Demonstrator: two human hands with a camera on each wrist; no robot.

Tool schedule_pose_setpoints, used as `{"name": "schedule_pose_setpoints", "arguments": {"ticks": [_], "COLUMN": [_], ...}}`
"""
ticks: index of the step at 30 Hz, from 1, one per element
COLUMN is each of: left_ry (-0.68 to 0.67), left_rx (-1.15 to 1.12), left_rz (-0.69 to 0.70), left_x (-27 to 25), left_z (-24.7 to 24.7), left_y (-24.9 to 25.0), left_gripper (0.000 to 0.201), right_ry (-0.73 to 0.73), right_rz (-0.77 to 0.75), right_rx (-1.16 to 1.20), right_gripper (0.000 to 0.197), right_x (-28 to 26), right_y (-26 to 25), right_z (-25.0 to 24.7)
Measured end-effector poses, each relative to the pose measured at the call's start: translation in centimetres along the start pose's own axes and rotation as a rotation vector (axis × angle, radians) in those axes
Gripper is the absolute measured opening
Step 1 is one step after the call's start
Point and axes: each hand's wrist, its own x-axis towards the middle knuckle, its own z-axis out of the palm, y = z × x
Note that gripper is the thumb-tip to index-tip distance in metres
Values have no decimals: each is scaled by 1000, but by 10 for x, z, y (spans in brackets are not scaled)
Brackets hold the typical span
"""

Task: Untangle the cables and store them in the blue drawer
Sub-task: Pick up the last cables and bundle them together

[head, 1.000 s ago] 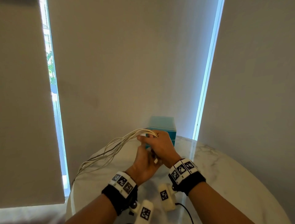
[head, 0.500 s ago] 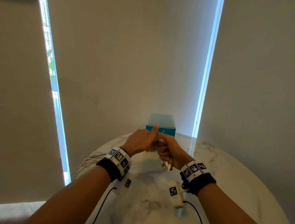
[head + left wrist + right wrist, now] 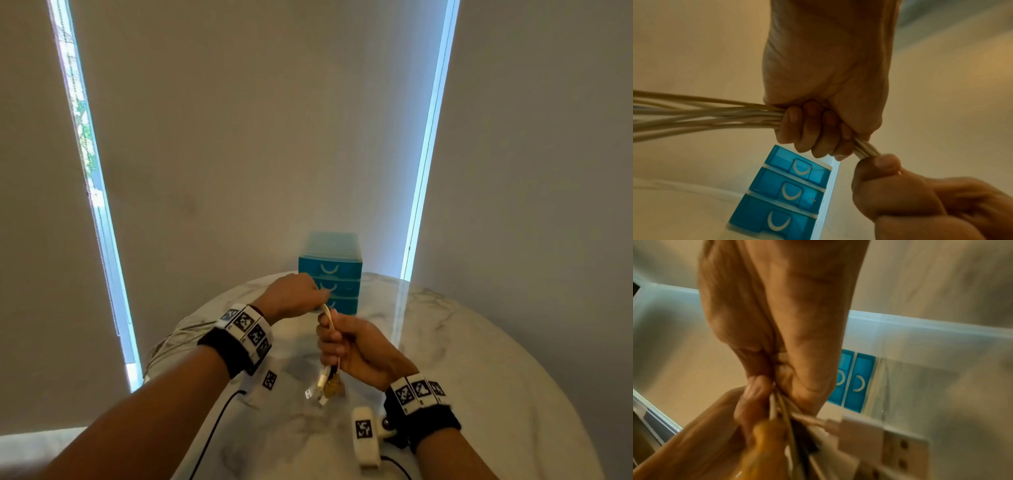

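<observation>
The head camera looks forward and down from above the round white marble desk (image 3: 479, 359), facing the pale window blinds. It sees both hands from behind and a bit away. The left wrist camera sits very near the left hand (image 3: 824, 97) and looks along it from below. The right wrist camera sits very near the right hand (image 3: 777, 321), tilted sideways. All three views share the small blue plastic drawer box (image 3: 330, 274) (image 3: 785, 194) (image 3: 856, 382) and the bundle of white cables (image 3: 329, 320) (image 3: 705, 116) (image 3: 777, 404).
</observation>
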Motion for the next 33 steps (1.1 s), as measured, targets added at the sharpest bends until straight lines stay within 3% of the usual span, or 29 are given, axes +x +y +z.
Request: {"name": "schedule_pose_setpoints", "arguments": {"ticks": [3,6,9,13,16,20,23,29,33], "left_ry": [-14,-80,-69,-88,-96,59,143,82,-21], "left_rx": [-17,-212,-366,-454,-360,-123,-121,-115,-90], "left_rz": [40,-23,-159,-160,-201,-172,-103,51,58], "left_x": [5,15,17,6,-2,-3,1,-4,-10], "left_z": [-6,-5,4,11,9,15,25,46,56], "left_y": [5,4,6,9,1,5,19,49,53], "left_gripper": [48,47,54,66,72,68,57,59,62], "right_ry": [22,117,223,346,382,389,452,567,677], "right_rz": [9,-85,-198,-301,-404,-514,-494,-378,-361], "right_rx": [22,48,84,87,244,334,265,-31,-48], "right_gripper": [34,55,51,42,42,48,55,61,41], "right_x": [5,11,11,6,3,3,3,2,0], "right_y": [0,5,6,-1,-7,-7,0,4,4], "right_z": [11,28,29,11,-4,-13,-8,1,-4]}}
